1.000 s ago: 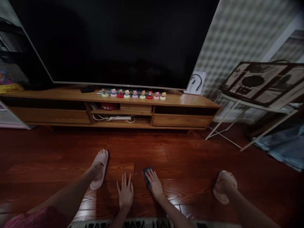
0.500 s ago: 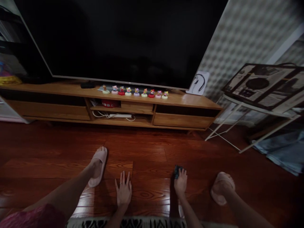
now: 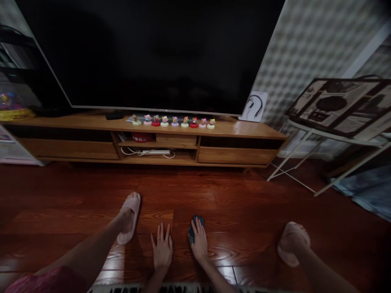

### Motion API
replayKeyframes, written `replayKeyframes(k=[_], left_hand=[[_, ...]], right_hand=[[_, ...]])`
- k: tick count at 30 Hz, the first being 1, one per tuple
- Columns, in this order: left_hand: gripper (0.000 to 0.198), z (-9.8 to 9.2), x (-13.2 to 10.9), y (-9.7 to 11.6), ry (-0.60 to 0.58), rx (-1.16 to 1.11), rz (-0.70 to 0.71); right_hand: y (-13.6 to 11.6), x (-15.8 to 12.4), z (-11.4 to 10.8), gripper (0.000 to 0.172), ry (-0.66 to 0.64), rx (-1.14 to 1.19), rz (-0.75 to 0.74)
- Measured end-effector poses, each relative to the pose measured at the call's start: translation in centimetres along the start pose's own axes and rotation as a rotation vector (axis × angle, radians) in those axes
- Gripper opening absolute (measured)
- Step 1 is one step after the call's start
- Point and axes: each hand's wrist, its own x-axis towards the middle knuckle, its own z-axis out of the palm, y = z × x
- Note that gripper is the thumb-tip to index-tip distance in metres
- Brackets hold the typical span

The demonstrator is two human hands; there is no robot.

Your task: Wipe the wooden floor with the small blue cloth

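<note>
My left hand lies flat on the dark red wooden floor with its fingers spread and nothing in it. Just to its right, my right hand presses down on a small dark cloth, whose edge shows past the fingertips. Both hands rest between my two legs, which stretch forward in pale pink slippers, the left slipper and the right slipper.
A long low wooden TV cabinet stands ahead under a large black screen, with a row of small figurines on top. A white-legged folding table stands at the right, blue fabric below it. A patterned rug edge lies under my arms.
My right hand slid the cloth over the floor to the right, near the right slipper, and has come back left beside my left hand. The left hand stayed flat in place.
</note>
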Motion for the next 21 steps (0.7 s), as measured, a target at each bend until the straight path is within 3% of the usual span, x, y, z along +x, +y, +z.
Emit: replayKeyframes(k=[6,21], left_hand=[[0.055,0.1,0.0,0.0,0.028,0.001,0.0],[0.056,0.1,-0.2,-0.1,0.026,0.01,0.018]], right_hand=[[1.9,0.9,-0.8,0.058,0.033,0.016,-0.054],[0.2,-0.4,-0.7,0.085,-0.001,-0.01,0.049]])
